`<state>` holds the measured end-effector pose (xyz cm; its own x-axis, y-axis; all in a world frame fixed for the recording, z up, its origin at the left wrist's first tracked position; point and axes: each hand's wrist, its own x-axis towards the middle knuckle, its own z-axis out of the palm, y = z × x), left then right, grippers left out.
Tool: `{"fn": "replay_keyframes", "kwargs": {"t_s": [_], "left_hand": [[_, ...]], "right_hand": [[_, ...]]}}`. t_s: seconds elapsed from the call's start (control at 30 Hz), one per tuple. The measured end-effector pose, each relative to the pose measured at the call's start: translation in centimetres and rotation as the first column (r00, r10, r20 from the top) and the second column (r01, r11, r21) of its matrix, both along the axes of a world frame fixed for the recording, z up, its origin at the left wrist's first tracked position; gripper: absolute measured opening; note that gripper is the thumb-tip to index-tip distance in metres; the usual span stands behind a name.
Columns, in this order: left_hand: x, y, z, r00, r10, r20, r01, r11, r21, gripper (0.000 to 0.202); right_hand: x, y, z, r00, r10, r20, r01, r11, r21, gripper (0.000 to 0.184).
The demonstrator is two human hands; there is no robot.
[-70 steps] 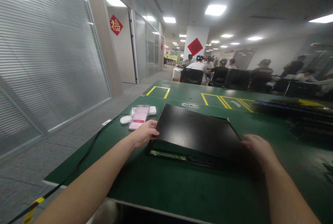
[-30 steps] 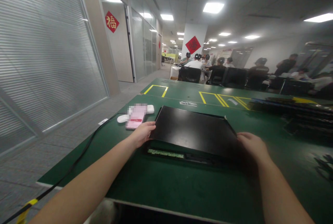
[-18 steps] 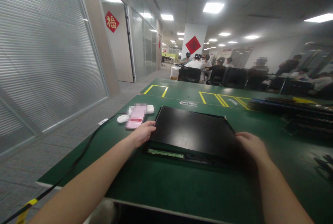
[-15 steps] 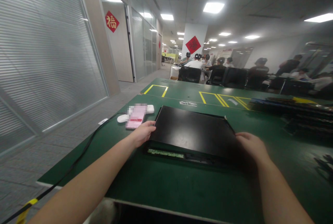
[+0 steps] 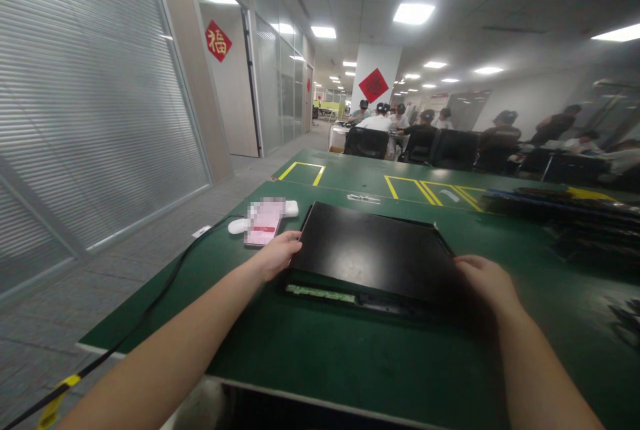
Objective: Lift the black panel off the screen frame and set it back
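Note:
A flat black panel [image 5: 373,250] lies on the green table [image 5: 350,357], its near edge lifted slightly above a frame with a green circuit strip [image 5: 320,293]. My left hand [image 5: 277,253] grips the panel's near left corner, fingers curled round the edge. At the near right corner my right hand [image 5: 487,280] holds the panel's edge; its fingertips are hidden against the dark surface.
A phone with a pink screen [image 5: 263,222] and a white device [image 5: 239,225] lie left of the panel. A black cable [image 5: 165,287] runs off the table's left edge. Dark stacked panels [image 5: 565,207] sit far right. Several people sit at tables behind.
Both hands stay on the panel's near corners. The panel's near edge has dropped a little since the earliest frame; the view has shifted slightly.

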<state>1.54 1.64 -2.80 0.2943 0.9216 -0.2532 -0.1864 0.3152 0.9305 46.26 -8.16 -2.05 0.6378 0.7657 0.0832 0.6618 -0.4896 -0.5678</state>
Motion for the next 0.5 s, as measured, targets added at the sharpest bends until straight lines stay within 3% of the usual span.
{"fn": "replay_keyframes", "kwargs": {"t_s": [0.5], "left_hand": [[0.35, -0.39, 0.61, 1.000, 0.025, 0.006, -0.024, 0.999, -0.021, 0.038]], "right_hand": [[0.51, 0.05, -0.27, 1.000, -0.015, -0.016, 0.015, 1.000, 0.024, 0.025]]}}
